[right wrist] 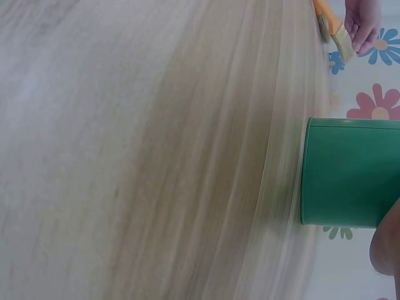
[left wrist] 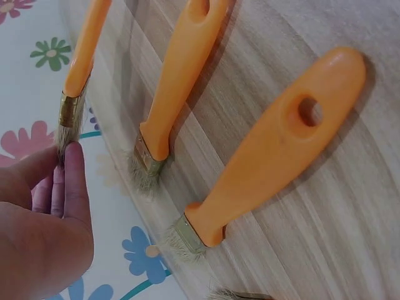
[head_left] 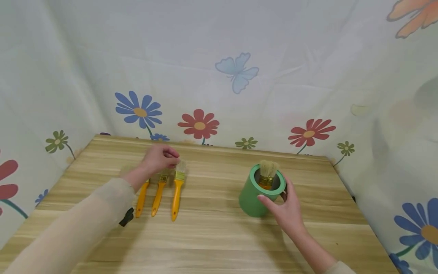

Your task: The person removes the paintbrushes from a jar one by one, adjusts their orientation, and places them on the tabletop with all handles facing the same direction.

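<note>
Head view: left fingers (head_left: 172,161) pinch an orange-handled paintbrush (head_left: 176,194), right fingers (head_left: 291,190) grip a round green can (head_left: 251,198); bristles (head_left: 268,167) already inside, more brushes (head_left: 159,196) outside.

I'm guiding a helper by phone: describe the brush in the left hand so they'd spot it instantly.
On the wooden table, look left of the green can to the row of orange-handled brushes. Take the row's brush nearest the can. The left hand pinches its bristles, not its neighbours'.

- Head: high, facing forward-down across the tabletop (head_left: 205,239).
- Left wrist: tilted, close to brushes (left wrist: 269,156).
- Right wrist: sideways; green can (right wrist: 350,172), right edge, shared with head.
</note>
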Tool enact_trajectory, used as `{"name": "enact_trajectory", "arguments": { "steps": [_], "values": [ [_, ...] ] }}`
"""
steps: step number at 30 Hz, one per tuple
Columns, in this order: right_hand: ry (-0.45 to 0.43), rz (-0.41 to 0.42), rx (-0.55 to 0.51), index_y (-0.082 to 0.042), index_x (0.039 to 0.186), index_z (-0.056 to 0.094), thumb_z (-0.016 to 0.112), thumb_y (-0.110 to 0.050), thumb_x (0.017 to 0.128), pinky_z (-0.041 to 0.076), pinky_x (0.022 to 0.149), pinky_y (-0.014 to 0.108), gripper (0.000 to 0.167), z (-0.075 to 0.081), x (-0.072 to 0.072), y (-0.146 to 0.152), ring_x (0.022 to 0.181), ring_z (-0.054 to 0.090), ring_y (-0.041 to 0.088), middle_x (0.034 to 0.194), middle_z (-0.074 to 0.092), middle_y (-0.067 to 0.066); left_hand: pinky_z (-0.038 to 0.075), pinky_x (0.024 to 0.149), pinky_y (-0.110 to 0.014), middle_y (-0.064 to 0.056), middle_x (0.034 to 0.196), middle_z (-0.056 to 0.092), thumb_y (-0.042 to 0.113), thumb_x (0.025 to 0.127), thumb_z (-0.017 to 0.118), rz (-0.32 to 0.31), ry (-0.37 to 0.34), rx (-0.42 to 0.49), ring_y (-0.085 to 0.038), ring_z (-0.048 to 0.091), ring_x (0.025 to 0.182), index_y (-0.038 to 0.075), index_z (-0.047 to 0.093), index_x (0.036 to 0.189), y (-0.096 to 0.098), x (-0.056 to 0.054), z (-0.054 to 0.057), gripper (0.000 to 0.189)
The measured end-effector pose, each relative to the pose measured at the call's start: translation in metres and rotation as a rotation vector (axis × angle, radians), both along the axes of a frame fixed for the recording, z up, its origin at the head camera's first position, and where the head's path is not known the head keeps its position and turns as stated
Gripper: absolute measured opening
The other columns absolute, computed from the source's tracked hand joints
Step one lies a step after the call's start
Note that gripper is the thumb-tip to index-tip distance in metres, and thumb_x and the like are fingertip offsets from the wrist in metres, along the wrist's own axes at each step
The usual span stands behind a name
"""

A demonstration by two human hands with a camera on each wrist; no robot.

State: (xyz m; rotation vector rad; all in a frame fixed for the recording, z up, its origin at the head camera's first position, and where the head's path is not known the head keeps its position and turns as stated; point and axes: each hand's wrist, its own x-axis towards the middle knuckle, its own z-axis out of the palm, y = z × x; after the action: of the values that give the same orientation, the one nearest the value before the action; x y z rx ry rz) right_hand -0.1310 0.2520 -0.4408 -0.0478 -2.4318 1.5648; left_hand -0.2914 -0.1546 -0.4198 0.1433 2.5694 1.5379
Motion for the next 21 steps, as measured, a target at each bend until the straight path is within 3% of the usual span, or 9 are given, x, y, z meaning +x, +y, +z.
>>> {"name": "enact_trajectory", "arguments": {
  "steps": [6, 12, 21],
  "values": [
    [-0.002, -0.008, 0.003, -0.013, 0.165, 0.034, 0.092, -0.027, 0.088, 0.037, 0.124, 0.054, 0.097, 0.000, 0.001, -0.003, 0.147, 0.047, 0.031, 0.158, 0.049, 0.009, 0.065, 0.087, -0.047, -0.015, 0.096, 0.073, 0.004, 0.096, 0.079, 0.010, 0.016, -0.019, -0.024, 0.075, 0.080, -0.004, 0.074, 0.110, 0.001, -0.001, -0.004, 0.017],
    [-0.001, -0.017, 0.015, -0.013, 0.165, 0.034, 0.093, -0.028, 0.087, 0.036, 0.125, 0.054, 0.098, 0.001, 0.002, -0.001, 0.149, 0.045, 0.030, 0.159, 0.048, 0.010, 0.065, 0.087, -0.046, -0.016, 0.097, 0.073, 0.004, 0.096, 0.079, 0.012, 0.022, -0.012, -0.031, 0.076, 0.085, -0.004, 0.074, 0.110, 0.007, 0.000, 0.001, 0.017],
    [-0.006, -0.014, 0.029, -0.013, 0.165, 0.033, 0.093, -0.026, 0.087, 0.036, 0.125, 0.054, 0.099, 0.001, 0.002, -0.003, 0.150, 0.044, 0.031, 0.160, 0.047, 0.010, 0.065, 0.087, -0.046, -0.015, 0.098, 0.073, 0.005, 0.097, 0.078, 0.001, 0.031, -0.039, -0.026, 0.074, 0.083, -0.002, 0.073, 0.109, 0.009, 0.003, -0.002, 0.015]
  ]
}}
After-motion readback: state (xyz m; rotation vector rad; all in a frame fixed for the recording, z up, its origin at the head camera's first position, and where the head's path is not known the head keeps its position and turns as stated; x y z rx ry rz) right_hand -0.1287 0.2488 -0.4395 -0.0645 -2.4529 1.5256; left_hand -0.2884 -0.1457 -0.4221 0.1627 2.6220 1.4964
